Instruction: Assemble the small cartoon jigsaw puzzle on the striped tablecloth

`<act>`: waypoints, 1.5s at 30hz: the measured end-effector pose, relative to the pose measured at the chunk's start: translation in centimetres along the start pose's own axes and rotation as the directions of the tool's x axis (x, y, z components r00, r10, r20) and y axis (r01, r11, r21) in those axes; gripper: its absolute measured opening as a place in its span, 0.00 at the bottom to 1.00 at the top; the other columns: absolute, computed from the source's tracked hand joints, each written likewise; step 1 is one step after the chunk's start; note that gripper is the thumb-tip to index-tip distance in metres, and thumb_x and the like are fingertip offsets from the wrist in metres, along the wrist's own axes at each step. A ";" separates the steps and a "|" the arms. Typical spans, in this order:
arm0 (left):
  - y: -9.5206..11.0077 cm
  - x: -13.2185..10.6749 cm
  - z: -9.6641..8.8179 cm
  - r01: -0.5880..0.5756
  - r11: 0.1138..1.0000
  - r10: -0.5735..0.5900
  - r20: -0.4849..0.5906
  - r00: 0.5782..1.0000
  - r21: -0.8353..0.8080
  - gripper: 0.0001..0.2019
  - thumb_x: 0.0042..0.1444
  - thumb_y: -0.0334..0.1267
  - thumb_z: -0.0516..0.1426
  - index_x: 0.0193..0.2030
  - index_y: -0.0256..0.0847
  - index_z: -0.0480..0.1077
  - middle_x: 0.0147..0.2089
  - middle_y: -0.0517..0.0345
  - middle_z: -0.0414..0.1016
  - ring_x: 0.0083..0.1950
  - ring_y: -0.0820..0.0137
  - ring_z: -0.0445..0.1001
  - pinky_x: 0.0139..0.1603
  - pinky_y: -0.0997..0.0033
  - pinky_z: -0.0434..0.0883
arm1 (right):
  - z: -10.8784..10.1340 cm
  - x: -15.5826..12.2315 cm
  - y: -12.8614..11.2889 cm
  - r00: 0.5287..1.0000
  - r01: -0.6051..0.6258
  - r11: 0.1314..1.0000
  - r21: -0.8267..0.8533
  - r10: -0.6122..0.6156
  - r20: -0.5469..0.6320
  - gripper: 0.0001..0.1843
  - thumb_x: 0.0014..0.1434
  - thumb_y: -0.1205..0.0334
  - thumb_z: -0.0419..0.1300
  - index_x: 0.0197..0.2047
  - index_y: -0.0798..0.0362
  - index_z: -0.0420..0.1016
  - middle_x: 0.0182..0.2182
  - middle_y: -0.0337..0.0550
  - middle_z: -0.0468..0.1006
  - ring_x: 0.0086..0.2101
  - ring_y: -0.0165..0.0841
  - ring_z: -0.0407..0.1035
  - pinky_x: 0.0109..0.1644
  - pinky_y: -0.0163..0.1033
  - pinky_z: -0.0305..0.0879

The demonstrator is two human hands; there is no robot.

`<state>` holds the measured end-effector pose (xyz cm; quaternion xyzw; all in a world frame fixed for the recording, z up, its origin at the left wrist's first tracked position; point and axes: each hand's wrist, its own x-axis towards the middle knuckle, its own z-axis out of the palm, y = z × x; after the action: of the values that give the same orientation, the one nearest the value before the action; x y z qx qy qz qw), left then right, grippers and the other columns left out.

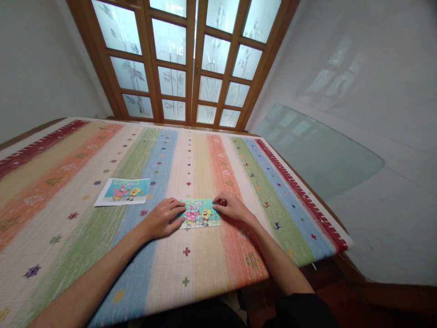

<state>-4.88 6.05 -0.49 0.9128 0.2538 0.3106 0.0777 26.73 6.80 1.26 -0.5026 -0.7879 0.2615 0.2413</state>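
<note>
A small assembled cartoon jigsaw puzzle lies flat on the striped tablecloth. My left hand rests flat against the puzzle's left edge, fingers stretched out and touching it. My right hand sits at the puzzle's upper right corner, fingers curled with the tips pressed on the edge. Neither hand lifts anything.
A reference picture card with the same cartoon lies to the left of the puzzle. The table's right edge runs close to a glass pane leaning on the wall. Wooden glazed doors stand behind the table.
</note>
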 end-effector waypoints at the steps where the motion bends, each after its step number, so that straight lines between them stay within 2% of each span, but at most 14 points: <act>1: 0.0 0.0 0.0 -0.004 1.000 0.004 -0.002 1.000 0.002 0.11 0.68 0.37 0.56 0.52 0.39 0.77 0.50 0.46 0.81 0.50 0.59 0.77 0.53 0.53 0.75 | 0.0 0.0 0.1 1.000 0.005 1.000 0.000 -0.005 0.006 0.03 0.58 0.66 0.68 0.37 0.54 0.82 0.32 0.41 0.77 0.32 0.31 0.69 0.39 0.37 0.65; 13: -0.2 -0.2 0.3 -0.018 1.000 0.018 -0.005 1.000 0.023 0.11 0.68 0.37 0.57 0.52 0.39 0.76 0.49 0.47 0.81 0.50 0.59 0.77 0.53 0.54 0.75 | -0.3 0.3 -0.2 0.999 -0.009 1.000 -0.028 0.010 0.032 0.03 0.57 0.70 0.68 0.36 0.55 0.83 0.33 0.41 0.77 0.33 0.32 0.70 0.40 0.37 0.65; 17: -0.2 -0.2 0.2 -0.014 1.000 0.014 -0.007 1.000 0.013 0.11 0.67 0.36 0.57 0.53 0.40 0.77 0.50 0.47 0.81 0.50 0.59 0.77 0.53 0.55 0.75 | -0.3 0.2 -0.9 0.999 -0.010 0.992 -0.126 0.016 0.047 0.05 0.58 0.71 0.66 0.33 0.56 0.84 0.33 0.42 0.76 0.32 0.31 0.69 0.38 0.36 0.63; 21: -0.1 -0.1 0.1 -0.003 1.000 0.003 0.001 1.000 0.008 0.11 0.68 0.37 0.57 0.53 0.40 0.77 0.50 0.47 0.81 0.50 0.59 0.77 0.54 0.55 0.75 | -0.4 -0.1 -1.6 0.996 -0.007 0.969 -0.246 0.029 0.085 0.07 0.60 0.71 0.64 0.34 0.56 0.85 0.34 0.44 0.76 0.33 0.32 0.70 0.38 0.36 0.61; 27: 0.0 0.0 -0.1 0.001 1.000 -0.001 0.014 1.000 -0.001 0.11 0.68 0.37 0.56 0.52 0.40 0.77 0.50 0.46 0.81 0.50 0.59 0.77 0.53 0.53 0.75 | -1.1 -0.4 -2.2 0.985 0.074 0.941 -0.331 -0.017 0.174 0.09 0.63 0.68 0.63 0.34 0.52 0.85 0.33 0.44 0.76 0.32 0.33 0.68 0.37 0.38 0.58; 32: -0.1 -0.1 0.1 0.010 1.000 -0.010 0.012 1.000 0.004 0.11 0.68 0.37 0.56 0.52 0.40 0.77 0.50 0.46 0.81 0.50 0.59 0.77 0.54 0.53 0.75 | -1.3 -0.8 -2.0 0.993 0.075 0.960 -0.270 -0.046 0.112 0.10 0.64 0.68 0.61 0.42 0.51 0.86 0.35 0.45 0.77 0.35 0.35 0.69 0.40 0.38 0.60; 37: -0.1 -0.1 0.1 -0.001 1.000 0.001 0.017 1.000 0.014 0.11 0.68 0.38 0.56 0.52 0.40 0.77 0.50 0.47 0.81 0.50 0.59 0.77 0.53 0.53 0.75 | -0.8 -1.1 -1.6 0.987 0.091 0.942 -0.322 -0.042 0.157 0.12 0.60 0.71 0.61 0.38 0.51 0.86 0.34 0.46 0.79 0.34 0.35 0.70 0.38 0.38 0.59; 41: -0.1 -0.1 0.1 -0.001 1.000 0.001 0.009 1.000 0.007 0.11 0.68 0.37 0.57 0.53 0.40 0.77 0.50 0.47 0.81 0.50 0.59 0.77 0.54 0.54 0.75 | -0.4 -1.3 -1.6 0.989 0.079 0.914 -0.397 -0.023 0.144 0.12 0.64 0.68 0.59 0.42 0.51 0.86 0.35 0.48 0.80 0.35 0.37 0.71 0.38 0.39 0.58; 45: -0.2 -0.2 0.2 -0.013 1.000 0.013 0.009 1.000 0.018 0.11 0.68 0.37 0.56 0.53 0.39 0.76 0.50 0.46 0.81 0.50 0.59 0.77 0.53 0.54 0.75 | -0.3 -1.5 -1.8 0.990 0.087 0.912 -0.402 -0.034 0.138 0.11 0.67 0.65 0.58 0.43 0.53 0.85 0.35 0.47 0.80 0.35 0.37 0.72 0.38 0.38 0.58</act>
<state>-4.97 6.15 -0.79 0.9164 0.2504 0.3046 0.0687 26.30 4.79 2.43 -0.4992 -0.8541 0.1159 0.0886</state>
